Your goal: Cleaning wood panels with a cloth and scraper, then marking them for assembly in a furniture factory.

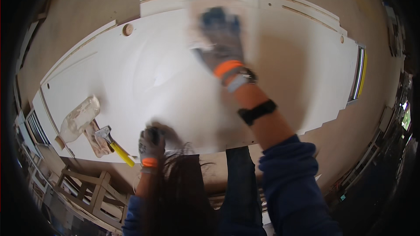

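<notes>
My right hand (222, 39), in a grey glove with dark blue fingers and an orange cuff, presses a pale cloth (248, 26) on the far part of a large white panel (175, 76). Motion blurs both the hand and the cloth. At the panel's near edge my left hand (152, 144), gloved alike, rests with its fingers curled; whatever may be in them is hidden. Left of it lies a scraper (117, 147) with a yellow handle, partly on a stained rag (96, 139). A clear bottle (81, 117) lies on its side beside them.
Panels with grooves and round holes (127, 29) line the far side. A metal rail with a yellow edge (361, 72) stands at the right end. Near left, below the panel, is a wooden frame stand (94, 190). Strands of hair hang in front of my left arm.
</notes>
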### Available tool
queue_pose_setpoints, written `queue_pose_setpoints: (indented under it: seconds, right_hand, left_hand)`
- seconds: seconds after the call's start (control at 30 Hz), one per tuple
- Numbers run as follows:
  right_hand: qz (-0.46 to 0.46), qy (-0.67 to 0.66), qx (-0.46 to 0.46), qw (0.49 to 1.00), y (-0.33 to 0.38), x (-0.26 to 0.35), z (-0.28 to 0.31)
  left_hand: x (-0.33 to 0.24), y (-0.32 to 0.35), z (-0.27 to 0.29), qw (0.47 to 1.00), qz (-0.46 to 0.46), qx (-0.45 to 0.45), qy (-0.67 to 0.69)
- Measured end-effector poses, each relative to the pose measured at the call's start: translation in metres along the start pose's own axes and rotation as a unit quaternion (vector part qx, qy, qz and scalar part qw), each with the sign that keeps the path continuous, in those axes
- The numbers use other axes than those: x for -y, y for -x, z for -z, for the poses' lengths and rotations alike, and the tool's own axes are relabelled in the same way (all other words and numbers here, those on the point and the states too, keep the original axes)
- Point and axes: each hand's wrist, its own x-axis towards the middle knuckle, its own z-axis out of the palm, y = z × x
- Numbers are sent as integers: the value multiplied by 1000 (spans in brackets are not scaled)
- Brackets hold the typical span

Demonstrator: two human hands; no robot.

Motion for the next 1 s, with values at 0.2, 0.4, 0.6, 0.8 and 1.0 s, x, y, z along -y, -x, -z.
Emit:
queue_pose_setpoints:
  seconds: [0.2,0.4,0.6,0.8,1.0]
  right_hand:
    - [-469,83,-8,879,100,-138,49]
    - [-150,114,-62,980,8,58,-23]
    - [134,-36,224,965,-11,257,-6]
    - [159,-3,298,941,5,251,28]
    - [189,-131,133,964,67,210,126]
  left_hand:
    - [36,-41,20,995,8,27,100]
    - [35,-40,15,998,1,17,62]
    - [32,-43,28,998,3,61,12]
    - [31,-44,24,997,22,74,15]
    - [60,-1,23,969,89,163,163]
